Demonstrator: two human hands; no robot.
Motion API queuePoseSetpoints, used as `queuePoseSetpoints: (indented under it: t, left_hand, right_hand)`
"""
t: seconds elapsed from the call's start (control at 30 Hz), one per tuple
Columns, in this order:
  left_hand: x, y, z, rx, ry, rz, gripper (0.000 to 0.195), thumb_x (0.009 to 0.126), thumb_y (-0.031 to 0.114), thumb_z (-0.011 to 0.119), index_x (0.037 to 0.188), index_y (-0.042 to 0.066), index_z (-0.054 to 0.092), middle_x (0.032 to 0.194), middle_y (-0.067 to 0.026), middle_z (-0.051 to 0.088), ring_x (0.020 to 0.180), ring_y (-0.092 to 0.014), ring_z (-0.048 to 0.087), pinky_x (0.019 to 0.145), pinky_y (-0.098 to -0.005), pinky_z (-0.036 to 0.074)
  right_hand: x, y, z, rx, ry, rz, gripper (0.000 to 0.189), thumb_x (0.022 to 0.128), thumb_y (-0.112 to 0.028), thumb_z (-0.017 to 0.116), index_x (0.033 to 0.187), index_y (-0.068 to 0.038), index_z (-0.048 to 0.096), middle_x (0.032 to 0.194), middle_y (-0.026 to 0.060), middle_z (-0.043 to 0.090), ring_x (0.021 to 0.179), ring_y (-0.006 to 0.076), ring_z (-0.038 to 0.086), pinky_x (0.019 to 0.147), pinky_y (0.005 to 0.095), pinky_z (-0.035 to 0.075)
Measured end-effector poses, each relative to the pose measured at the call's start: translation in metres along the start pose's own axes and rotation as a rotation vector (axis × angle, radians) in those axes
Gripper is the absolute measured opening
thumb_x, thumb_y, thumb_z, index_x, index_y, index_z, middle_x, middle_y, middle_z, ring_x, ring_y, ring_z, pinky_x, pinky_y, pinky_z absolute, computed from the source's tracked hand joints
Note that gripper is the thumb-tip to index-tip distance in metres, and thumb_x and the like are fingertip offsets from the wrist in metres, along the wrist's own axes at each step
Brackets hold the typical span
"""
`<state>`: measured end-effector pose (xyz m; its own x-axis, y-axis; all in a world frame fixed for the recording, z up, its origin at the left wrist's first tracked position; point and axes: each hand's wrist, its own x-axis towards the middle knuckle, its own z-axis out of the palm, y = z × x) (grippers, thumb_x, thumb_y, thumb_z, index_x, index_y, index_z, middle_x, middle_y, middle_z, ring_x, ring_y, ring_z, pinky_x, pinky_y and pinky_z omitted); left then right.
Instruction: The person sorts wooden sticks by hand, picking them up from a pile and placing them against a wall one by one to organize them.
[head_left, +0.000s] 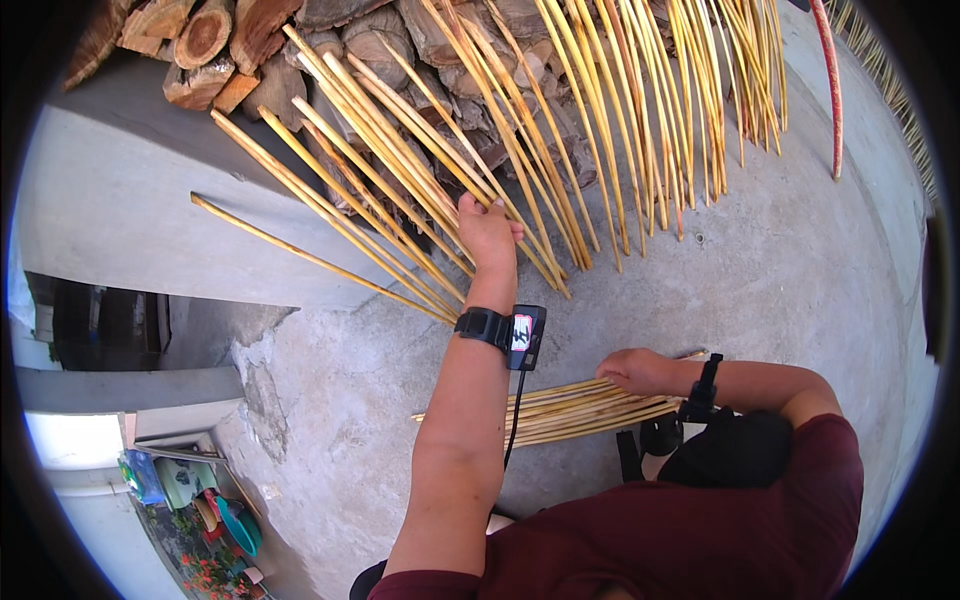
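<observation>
My left hand (489, 232) is stretched out to a row of peeled wooden sticks (390, 161) that lean on stacked firewood and a low wall. Its fingers and thumb close around one yellowish stick in that row. A bundle of similar sticks (577, 416) lies in front of my body, low over the concrete floor. At the bundle's far edge is my right hand (636, 371), fingers curled on a stick whose tip (699, 354) shows beyond the wrist. The palm side of this hand is hidden. Both wrists wear black strapped devices; the left device (527, 337) bears a marked label and a cable.
Split logs (375, 45) are piled behind the sticks. More sticks (675, 112) lean in a row toward the right, beside a red pole (831, 90). A pale low wall (187, 217) stands at left. Potted plants (206, 574) and a teal basin (240, 525) sit lower left.
</observation>
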<state>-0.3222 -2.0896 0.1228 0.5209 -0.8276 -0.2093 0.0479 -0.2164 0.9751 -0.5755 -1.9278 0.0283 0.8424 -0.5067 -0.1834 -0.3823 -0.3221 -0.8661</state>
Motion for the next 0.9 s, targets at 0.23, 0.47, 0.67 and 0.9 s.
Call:
queuePoseSetpoints:
  t: [0.23,0.47,0.67,0.9]
  left_hand:
    - [0.002,0.005,-0.006,-0.029,-0.023,0.024,0.009,0.090,-0.004,0.051,0.098,-0.001,0.051,0.078,-0.0083,0.059,0.044,-0.013,0.055,0.037,-0.0239,0.043]
    - [-0.003,0.005,-0.019,-0.004,-0.079,0.023,0.013,0.090,-0.005,0.051,0.102,-0.002,0.054,0.078,-0.0082,0.060,0.045,-0.013,0.056,0.039,-0.0236,0.046]
    - [-0.003,0.006,-0.021,0.011,-0.146,0.018,0.014,0.090,-0.003,0.052,0.103,0.000,0.055,0.080,-0.0065,0.058,0.051,-0.015,0.060,0.045,-0.0260,0.053]
    - [0.008,0.008,-0.027,0.074,-0.098,-0.091,0.053,0.094,0.001,0.049,0.142,0.001,0.028,0.119,-0.0198,0.054,0.056,-0.017,0.063,0.045,-0.0255,0.052]
  right_hand:
    - [-0.004,0.005,0.001,-0.019,0.010,-0.023,0.016,0.090,-0.014,0.050,0.101,-0.007,0.060,0.095,0.0129,0.063,0.092,0.0325,0.060,0.081,0.0404,0.048]
    - [-0.004,0.004,-0.001,-0.024,-0.007,-0.012,0.016,0.090,-0.014,0.051,0.101,-0.007,0.061,0.096,0.0123,0.063,0.093,0.0324,0.060,0.081,0.0407,0.048]
    - [-0.006,0.012,0.001,-0.035,-0.043,0.009,0.018,0.090,-0.012,0.051,0.103,-0.006,0.060,0.099,0.0134,0.063,0.095,0.0320,0.061,0.084,0.0382,0.048]
    - [-0.005,0.010,0.001,-0.060,-0.083,0.035,0.017,0.091,-0.015,0.051,0.102,-0.006,0.060,0.098,0.0139,0.064,0.093,0.0331,0.061,0.081,0.0393,0.049]
